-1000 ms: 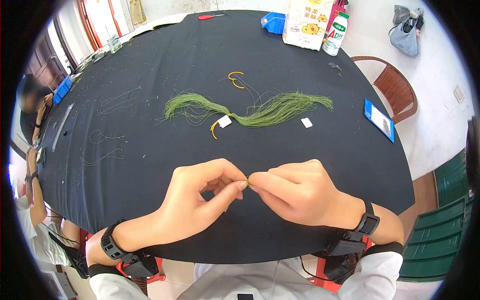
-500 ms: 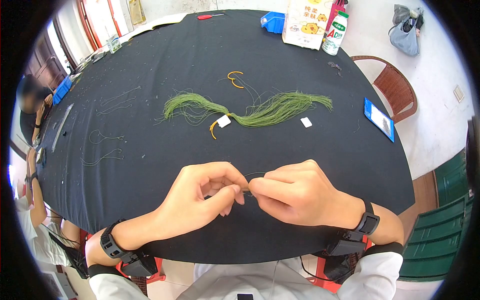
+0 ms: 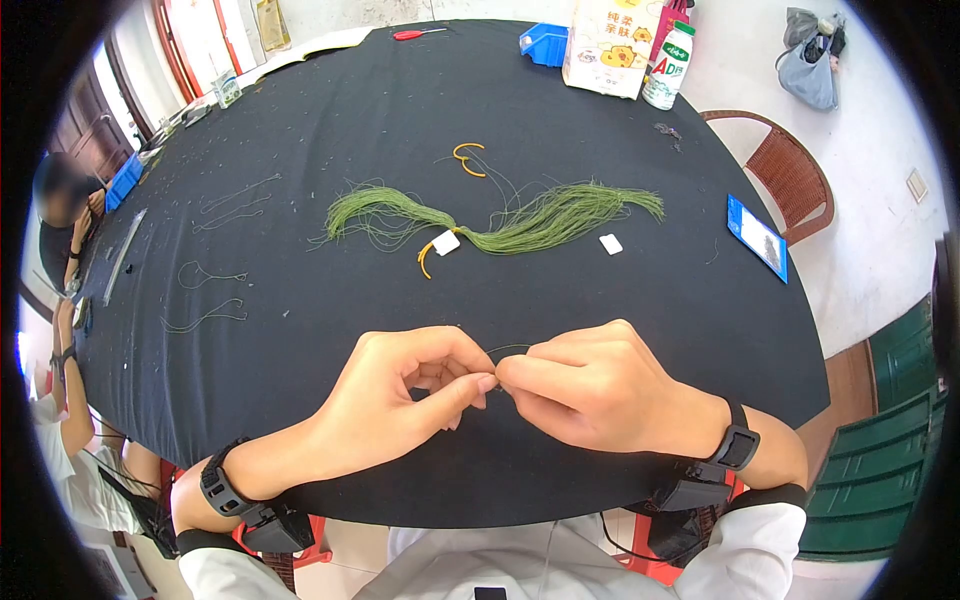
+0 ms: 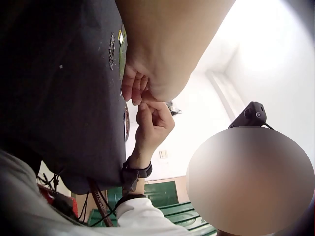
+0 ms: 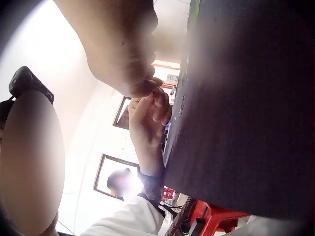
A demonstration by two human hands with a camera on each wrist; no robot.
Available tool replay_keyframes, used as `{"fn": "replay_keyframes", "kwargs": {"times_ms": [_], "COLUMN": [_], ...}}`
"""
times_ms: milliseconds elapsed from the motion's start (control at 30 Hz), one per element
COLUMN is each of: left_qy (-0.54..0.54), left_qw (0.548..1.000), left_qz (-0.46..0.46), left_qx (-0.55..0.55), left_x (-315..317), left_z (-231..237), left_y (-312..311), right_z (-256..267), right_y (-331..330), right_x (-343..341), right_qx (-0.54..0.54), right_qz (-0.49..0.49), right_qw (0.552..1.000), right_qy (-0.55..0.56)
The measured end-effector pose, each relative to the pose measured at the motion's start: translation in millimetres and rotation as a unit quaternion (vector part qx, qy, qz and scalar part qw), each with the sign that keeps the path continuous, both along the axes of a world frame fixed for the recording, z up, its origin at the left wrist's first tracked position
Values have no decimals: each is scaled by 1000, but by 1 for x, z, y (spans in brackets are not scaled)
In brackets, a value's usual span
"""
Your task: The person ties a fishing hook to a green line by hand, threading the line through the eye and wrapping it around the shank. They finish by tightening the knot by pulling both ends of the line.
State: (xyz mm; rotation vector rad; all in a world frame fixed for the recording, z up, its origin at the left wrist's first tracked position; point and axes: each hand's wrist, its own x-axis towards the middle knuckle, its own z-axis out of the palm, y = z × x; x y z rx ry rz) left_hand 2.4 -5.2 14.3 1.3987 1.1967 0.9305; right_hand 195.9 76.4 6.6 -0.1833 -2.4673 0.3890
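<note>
My left hand (image 3: 410, 390) and right hand (image 3: 605, 385) meet fingertip to fingertip over the near part of the black table. Between thumb and forefinger, each pinches a thin green cord (image 3: 512, 347), whose short arc shows just behind the fingertips; the rest is hidden by the fingers. In the left wrist view, the right hand (image 4: 153, 123) has its thumb and forefinger together. Beyond both hands lies a bundle of green cords (image 3: 550, 225), gathered near its middle beside a white tag (image 3: 446, 243) and a yellow-orange tie (image 3: 425, 262).
Looped loose cords (image 3: 210, 318) lie at the left. Behind the bundle is a curved orange piece (image 3: 466, 160); a white square (image 3: 611, 245) sits before it. A blue packet (image 3: 757, 240) lies right; a bottle (image 3: 670, 68) and red-handled tool (image 3: 410, 35) are far back. Other people sit left.
The left hand has dropped slightly, and the cord's arc has come into view behind the fingertips. Most recently, the left thumb has slid right, against the right fingertips.
</note>
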Motion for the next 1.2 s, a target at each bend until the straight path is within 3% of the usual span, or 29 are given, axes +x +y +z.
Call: {"fn": "replay_keyframes", "kwargs": {"times_ms": [300,433,533,633,733,967,1200], "left_qy": [11,26,13,-3,-17,-40,56], "left_qw": [1000,998,998,998,998,998,989], "left_qz": [11,29,34,33,28,37,62], "left_qx": [20,44,51,49,44,37,122], "left_x": [1,1,1,0,0,0,2], "left_z": [-1,0,0,1,2,0,-4], "left_y": [-1,-2,-2,-2,-2,-3,-2], "right_z": [-4,6,10,8,11,13,7], "right_y": [1,1,5,11,15,4,4], "right_x": [-2,0,2,2,1,0,0], "right_qx": [-45,-185,-325,-488,-558,-388,-325], "right_qz": [-4,-27,-29,-8,11,-36,-46], "right_qw": [999,982,943,871,829,920,945], "right_qy": [24,-18,-62,-59,-39,-41,-2]}}
